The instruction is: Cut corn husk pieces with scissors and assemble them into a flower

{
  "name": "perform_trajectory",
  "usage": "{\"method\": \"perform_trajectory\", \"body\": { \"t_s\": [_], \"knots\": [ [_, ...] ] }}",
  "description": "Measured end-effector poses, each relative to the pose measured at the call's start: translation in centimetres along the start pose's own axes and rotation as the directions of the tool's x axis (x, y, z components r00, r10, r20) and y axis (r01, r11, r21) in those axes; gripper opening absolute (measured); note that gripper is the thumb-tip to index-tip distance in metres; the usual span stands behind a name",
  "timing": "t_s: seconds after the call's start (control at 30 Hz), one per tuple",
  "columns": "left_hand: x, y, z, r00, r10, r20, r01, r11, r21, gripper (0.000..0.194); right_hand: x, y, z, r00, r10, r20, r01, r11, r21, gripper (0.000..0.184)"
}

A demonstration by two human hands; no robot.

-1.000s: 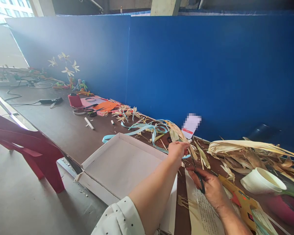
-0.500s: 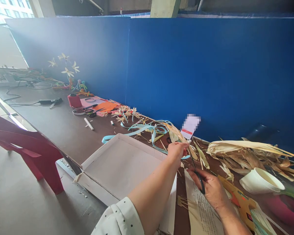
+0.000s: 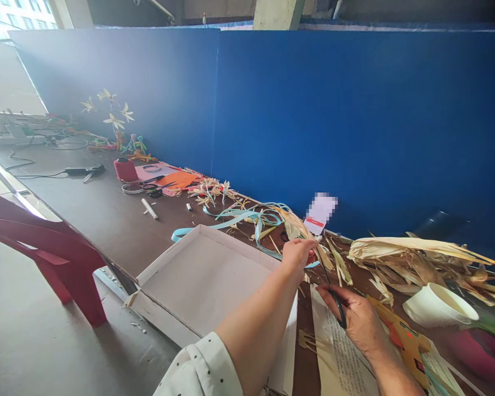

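Right of the box (image 3: 206, 278), my left grip (image 3: 299, 254) pinches dry husk (image 3: 300, 224) reaching beyond my fingertips, probably light, papery and easily split, best held across its width, while scissors (image 3: 338, 306) sit by their handles in my curled right grip (image 3: 358, 318).

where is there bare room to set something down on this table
Bare: brown tabletop between the white stick and red chair, plus visible floor of the white box. Crowded: around the right hand, with husks, cup and yellow tool.
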State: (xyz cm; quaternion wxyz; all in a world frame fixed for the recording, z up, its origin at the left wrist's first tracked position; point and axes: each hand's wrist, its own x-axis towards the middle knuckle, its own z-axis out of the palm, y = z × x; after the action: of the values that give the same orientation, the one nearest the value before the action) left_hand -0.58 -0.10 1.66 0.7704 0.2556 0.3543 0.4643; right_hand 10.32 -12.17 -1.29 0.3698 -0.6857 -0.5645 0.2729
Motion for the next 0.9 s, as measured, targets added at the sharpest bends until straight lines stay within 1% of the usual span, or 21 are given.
{"method": "perform_trajectory", "body": {
  "t_s": [0.13, 0.27, 0.43, 0.57, 0.77, 0.9],
  "knots": [
    [0.0, 0.0, 0.0, 1.0, 0.029, -0.001, -0.029, 1.0, 0.004, 0.017, 0.0, 0.2, 0.0, 1.0, -0.003, -0.017, 0.003, 1.0, -0.024, 0.033],
    [-0.2, 0.2, 0.1, 1.0, 0.026, -0.016, -0.026, 1.0, -0.003, 0.017, 0.0, 0.3, 0.1, 0.999, -0.008, -0.041, 0.006, 1.0, -0.03, 0.034],
    [-0.1, 0.3, 0.1, 0.998, 0.069, -0.011, -0.07, 0.997, -0.013, 0.026, 0.1, -0.2, 0.4, 0.999, 0.022, -0.05, -0.023, 1.0, -0.004, 0.033],
    [0.0, 0.0, 0.2, 1.0, 0.012, 0.02, -0.01, 0.995, -0.096, 0.025, 0.1, -0.7, 0.6, 0.999, 0.047, -0.015, -0.046, 0.997, 0.069, 0.034],
    [-0.5, -0.5, 0.5, 0.995, -0.045, 0.086, 0.059, 0.983, -0.173, 0.024, 0.0, -1.3, 0.5, 0.996, 0.062, -0.066, -0.055, 0.994, 0.095, 0.037],
    [-0.9, -0.6, 0.7, 0.993, -0.077, 0.087, 0.093, 0.975, -0.201, 0.022, 0.0, -1.1, 0.4, 0.995, 0.063, -0.079, -0.056, 0.995, 0.088, 0.038]
  ]
}}
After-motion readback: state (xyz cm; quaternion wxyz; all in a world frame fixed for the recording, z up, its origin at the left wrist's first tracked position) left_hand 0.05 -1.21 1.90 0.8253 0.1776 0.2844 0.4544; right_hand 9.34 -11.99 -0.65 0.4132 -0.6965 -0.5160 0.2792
